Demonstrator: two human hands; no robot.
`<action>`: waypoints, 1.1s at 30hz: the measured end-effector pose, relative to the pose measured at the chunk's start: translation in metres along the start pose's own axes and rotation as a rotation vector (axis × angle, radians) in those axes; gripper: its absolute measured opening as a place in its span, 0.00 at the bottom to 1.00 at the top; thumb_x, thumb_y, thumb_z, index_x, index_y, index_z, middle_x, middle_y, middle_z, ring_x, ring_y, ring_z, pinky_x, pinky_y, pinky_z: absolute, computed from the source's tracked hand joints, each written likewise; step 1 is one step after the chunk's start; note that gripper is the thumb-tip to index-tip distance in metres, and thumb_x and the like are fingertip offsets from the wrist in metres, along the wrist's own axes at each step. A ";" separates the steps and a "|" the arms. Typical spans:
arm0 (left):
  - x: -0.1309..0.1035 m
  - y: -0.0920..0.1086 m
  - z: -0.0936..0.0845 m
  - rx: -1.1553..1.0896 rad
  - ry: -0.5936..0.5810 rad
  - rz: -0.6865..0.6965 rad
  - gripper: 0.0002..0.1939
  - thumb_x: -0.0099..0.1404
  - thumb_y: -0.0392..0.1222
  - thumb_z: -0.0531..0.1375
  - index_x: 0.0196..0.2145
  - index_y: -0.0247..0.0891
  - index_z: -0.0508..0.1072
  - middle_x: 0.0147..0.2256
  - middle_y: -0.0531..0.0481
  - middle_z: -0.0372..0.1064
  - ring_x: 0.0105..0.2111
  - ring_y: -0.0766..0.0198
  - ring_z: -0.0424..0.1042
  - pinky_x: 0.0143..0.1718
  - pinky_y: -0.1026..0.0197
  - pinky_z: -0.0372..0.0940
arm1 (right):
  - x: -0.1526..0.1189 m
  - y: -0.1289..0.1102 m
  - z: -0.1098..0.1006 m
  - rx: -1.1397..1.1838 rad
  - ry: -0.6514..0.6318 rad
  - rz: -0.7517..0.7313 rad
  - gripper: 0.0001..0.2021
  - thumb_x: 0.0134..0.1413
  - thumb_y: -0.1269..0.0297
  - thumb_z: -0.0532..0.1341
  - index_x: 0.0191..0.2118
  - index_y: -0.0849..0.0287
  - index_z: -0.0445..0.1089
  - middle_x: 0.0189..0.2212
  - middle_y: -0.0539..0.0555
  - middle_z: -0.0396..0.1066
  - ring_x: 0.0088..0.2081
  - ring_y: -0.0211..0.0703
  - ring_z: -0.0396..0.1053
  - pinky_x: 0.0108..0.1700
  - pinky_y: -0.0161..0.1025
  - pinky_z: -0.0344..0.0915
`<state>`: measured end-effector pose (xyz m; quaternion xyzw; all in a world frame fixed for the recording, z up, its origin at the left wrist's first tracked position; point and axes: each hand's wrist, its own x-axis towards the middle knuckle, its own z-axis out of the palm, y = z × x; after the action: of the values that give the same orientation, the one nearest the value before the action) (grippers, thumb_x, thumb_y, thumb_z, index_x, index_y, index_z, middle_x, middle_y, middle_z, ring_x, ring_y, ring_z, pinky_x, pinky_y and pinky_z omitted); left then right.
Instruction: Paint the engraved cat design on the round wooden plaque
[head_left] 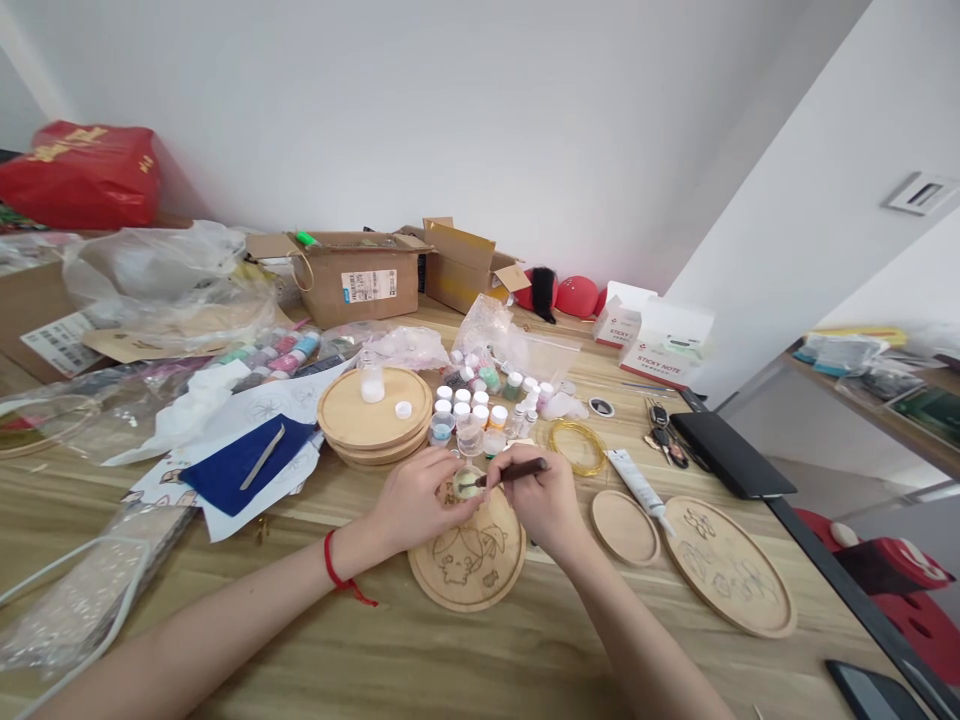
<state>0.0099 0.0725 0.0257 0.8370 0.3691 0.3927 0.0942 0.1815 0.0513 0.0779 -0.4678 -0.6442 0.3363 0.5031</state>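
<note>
My left hand (424, 500) grips a small clear cup (468, 482) with pale contents, tilted over the round wooden plate (466, 570). A cartoon face outline is drawn on that plate. In my right hand (541, 495) is a dark-handled tool (525, 468), its thin tip reaching into the cup. The tip's exact shape is too small to make out. Just beyond my hands stand several white-capped jars (480, 412) and another clear cup (471, 436). On a stack of round wooden plates (349, 425) are an uncapped bottle (372, 382) and a white cap (403, 410).
Tweezers (262, 458) lie on blue cloth (217, 470) at left. To the right are gold wire (576, 446), a white tube (637, 487), a small wooden plate (624, 527), a drawn-on plate (735, 570) and a black notebook (727, 452). Cardboard boxes (360, 285) stand behind.
</note>
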 end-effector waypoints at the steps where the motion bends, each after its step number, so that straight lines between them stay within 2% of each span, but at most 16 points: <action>1: 0.000 0.000 0.000 -0.003 0.004 0.000 0.10 0.61 0.47 0.63 0.35 0.37 0.75 0.33 0.47 0.75 0.35 0.59 0.73 0.37 0.58 0.69 | 0.000 -0.001 0.001 0.010 0.006 0.022 0.15 0.37 0.73 0.49 0.19 0.57 0.72 0.15 0.48 0.67 0.19 0.37 0.64 0.23 0.32 0.58; 5: -0.001 -0.003 0.001 -0.016 0.012 -0.012 0.11 0.61 0.47 0.64 0.38 0.37 0.75 0.34 0.47 0.74 0.35 0.59 0.73 0.37 0.58 0.69 | 0.002 -0.003 -0.001 -0.050 0.046 0.029 0.16 0.40 0.73 0.48 0.22 0.56 0.74 0.15 0.47 0.68 0.18 0.37 0.64 0.23 0.33 0.59; 9: 0.001 -0.004 0.000 -0.009 0.059 -0.013 0.12 0.61 0.48 0.63 0.36 0.36 0.75 0.33 0.46 0.74 0.34 0.60 0.73 0.37 0.58 0.69 | 0.001 -0.004 -0.006 -0.173 0.123 -0.043 0.14 0.33 0.74 0.49 0.19 0.56 0.71 0.20 0.50 0.73 0.25 0.40 0.70 0.29 0.33 0.64; 13: 0.001 -0.001 0.000 -0.001 0.055 0.010 0.12 0.62 0.49 0.62 0.35 0.37 0.75 0.32 0.46 0.74 0.34 0.59 0.73 0.36 0.58 0.69 | -0.002 -0.004 -0.006 -0.152 0.066 0.013 0.14 0.31 0.75 0.48 0.17 0.56 0.69 0.16 0.49 0.70 0.22 0.38 0.67 0.27 0.32 0.61; 17: -0.001 0.003 0.001 -0.015 0.047 0.031 0.10 0.62 0.47 0.62 0.35 0.38 0.75 0.32 0.47 0.74 0.33 0.60 0.73 0.35 0.59 0.69 | -0.003 0.004 0.001 -0.062 0.023 0.046 0.13 0.35 0.75 0.47 0.17 0.56 0.68 0.15 0.48 0.67 0.20 0.37 0.65 0.25 0.32 0.58; 19: -0.001 0.004 0.001 -0.025 0.042 0.038 0.10 0.62 0.47 0.62 0.35 0.38 0.75 0.31 0.47 0.73 0.33 0.60 0.73 0.35 0.59 0.69 | -0.003 0.008 0.005 -0.049 0.053 -0.017 0.13 0.37 0.75 0.48 0.17 0.56 0.67 0.16 0.48 0.67 0.21 0.38 0.65 0.26 0.33 0.59; 23: -0.001 0.002 0.001 -0.031 0.048 0.054 0.10 0.62 0.47 0.61 0.36 0.38 0.75 0.32 0.47 0.74 0.34 0.60 0.73 0.35 0.59 0.69 | -0.004 0.009 0.006 -0.183 0.180 -0.269 0.13 0.38 0.76 0.48 0.17 0.56 0.65 0.17 0.48 0.67 0.24 0.39 0.65 0.31 0.36 0.59; 26: 0.000 0.001 0.000 -0.020 0.065 0.040 0.12 0.63 0.48 0.62 0.36 0.37 0.75 0.32 0.46 0.74 0.34 0.59 0.73 0.36 0.58 0.70 | -0.005 0.004 0.001 -0.274 0.177 -0.347 0.12 0.37 0.77 0.48 0.16 0.56 0.65 0.17 0.49 0.67 0.23 0.39 0.63 0.31 0.37 0.58; 29: -0.001 0.003 0.001 -0.017 0.047 0.043 0.12 0.62 0.49 0.63 0.37 0.37 0.75 0.32 0.46 0.74 0.34 0.59 0.73 0.36 0.58 0.70 | -0.005 0.001 -0.001 -0.241 0.124 -0.217 0.11 0.33 0.76 0.48 0.14 0.56 0.63 0.16 0.49 0.66 0.23 0.39 0.63 0.30 0.37 0.57; 33: -0.005 0.006 0.003 -0.010 0.039 0.057 0.13 0.62 0.49 0.63 0.38 0.37 0.76 0.34 0.45 0.75 0.35 0.59 0.73 0.37 0.57 0.70 | -0.005 0.007 0.006 -0.056 0.125 -0.010 0.11 0.32 0.75 0.47 0.14 0.56 0.62 0.14 0.48 0.63 0.20 0.38 0.62 0.27 0.35 0.56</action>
<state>0.0130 0.0654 0.0231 0.8388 0.3450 0.4136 0.0801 0.1777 0.0493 0.0679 -0.4985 -0.6230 0.2857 0.5308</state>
